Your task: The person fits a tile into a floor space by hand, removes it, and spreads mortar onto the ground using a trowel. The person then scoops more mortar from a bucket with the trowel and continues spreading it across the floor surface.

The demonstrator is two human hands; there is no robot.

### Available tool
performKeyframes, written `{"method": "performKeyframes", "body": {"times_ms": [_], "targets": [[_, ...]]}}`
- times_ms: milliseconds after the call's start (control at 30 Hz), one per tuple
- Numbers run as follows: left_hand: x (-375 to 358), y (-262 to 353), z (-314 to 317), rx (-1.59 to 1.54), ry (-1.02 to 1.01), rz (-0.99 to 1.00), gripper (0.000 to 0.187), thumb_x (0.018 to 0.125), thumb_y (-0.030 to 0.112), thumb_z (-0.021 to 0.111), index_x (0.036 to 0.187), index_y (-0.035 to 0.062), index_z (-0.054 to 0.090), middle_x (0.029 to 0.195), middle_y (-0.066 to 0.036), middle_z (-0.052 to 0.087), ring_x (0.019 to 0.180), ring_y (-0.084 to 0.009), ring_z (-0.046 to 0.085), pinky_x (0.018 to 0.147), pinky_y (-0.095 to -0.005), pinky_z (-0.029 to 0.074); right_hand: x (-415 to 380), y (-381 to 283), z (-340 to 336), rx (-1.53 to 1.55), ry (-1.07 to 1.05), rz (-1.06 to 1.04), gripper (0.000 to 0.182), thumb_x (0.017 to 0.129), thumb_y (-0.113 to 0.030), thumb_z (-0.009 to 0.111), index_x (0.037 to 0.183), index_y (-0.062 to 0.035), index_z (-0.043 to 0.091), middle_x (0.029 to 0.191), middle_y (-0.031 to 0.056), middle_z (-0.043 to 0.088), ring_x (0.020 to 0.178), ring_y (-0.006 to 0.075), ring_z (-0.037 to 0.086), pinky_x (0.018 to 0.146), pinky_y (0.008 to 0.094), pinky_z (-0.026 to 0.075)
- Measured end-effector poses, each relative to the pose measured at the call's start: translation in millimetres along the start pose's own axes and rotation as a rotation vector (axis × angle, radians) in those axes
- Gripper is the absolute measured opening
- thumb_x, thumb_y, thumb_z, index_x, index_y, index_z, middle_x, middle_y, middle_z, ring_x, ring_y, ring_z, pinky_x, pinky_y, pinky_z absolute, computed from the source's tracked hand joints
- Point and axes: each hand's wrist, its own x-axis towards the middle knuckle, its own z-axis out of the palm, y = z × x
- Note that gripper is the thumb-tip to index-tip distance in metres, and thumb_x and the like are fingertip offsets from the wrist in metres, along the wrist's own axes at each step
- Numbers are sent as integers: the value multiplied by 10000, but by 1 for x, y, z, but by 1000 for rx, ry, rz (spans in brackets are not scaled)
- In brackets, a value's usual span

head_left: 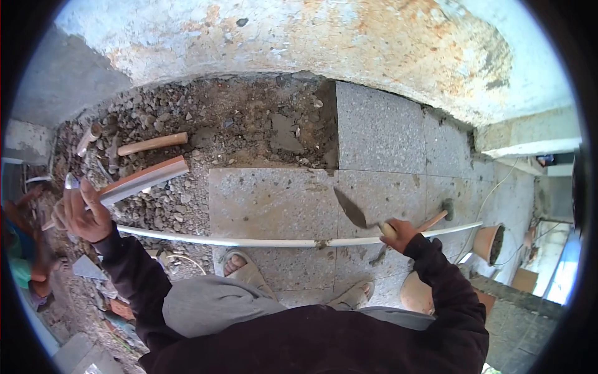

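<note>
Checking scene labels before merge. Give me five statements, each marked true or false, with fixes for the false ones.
1. The right hand holds a trowel. True.
2. The hammer lies on the tiles. False: the hammer lies on rubble.
3. A long white rod lies in front of both feet. True.
4. The left foot is bare. False: the left foot wears a sandal.
5. Tiles cover all the floor along the wall. False: part of that floor is exposed soil and rubble.

right grip (402, 237) clenched, left grip (87, 215) perhaps half-curled
</note>
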Motion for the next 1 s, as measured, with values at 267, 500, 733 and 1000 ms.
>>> {"method": "performKeyframes", "body": {"times_ms": [267, 500, 733, 1000], "targets": [[-13, -14, 18, -80, 98, -28, 298, 804, 225, 453, 567, 65, 536, 541, -55, 516, 534, -199, 458, 582, -292, 311, 219, -25, -68, -182, 356, 63, 414, 741, -291, 546, 1096, -84, 490, 984, 193, 549, 944, 337, 512, 819, 366, 413], [-18, -17, 23, 87, 175, 157, 350, 841, 179, 404, 533, 57, 518, 522, -34, 527, 447, -174, 488, 549, -295, 361, 271, -63, -115, -415, 143, 259, 355, 723, -281, 538, 1026, -97, 547, 944, 172, 570, 900, 332, 533, 794, 375, 426], [-14, -17, 31, -20, 290, 117, 367, 834, 176, 403, 489, 88, 494, 466, -26, 500, 391, -150, 454, 471, -256, 356, 191, -112, -95, -313, -158, 422, 360, 742, -215, 516, 1079, -90, 519, 797, 147, 582, 649, 264, 588, 587, 343, 486], [-30, -22, 13, -32, 201, 60, 312, 794, 193, 472, 513, 73, 536, 516, -17, 529, 532, -163, 493, 566, -280, 368, 185, -123, -93, -289, -368, 425, 343, 777, -177, 505, 1108, -85, 486, 549, 91, 509, 418, 173, 527, 371, 307, 451]]}}
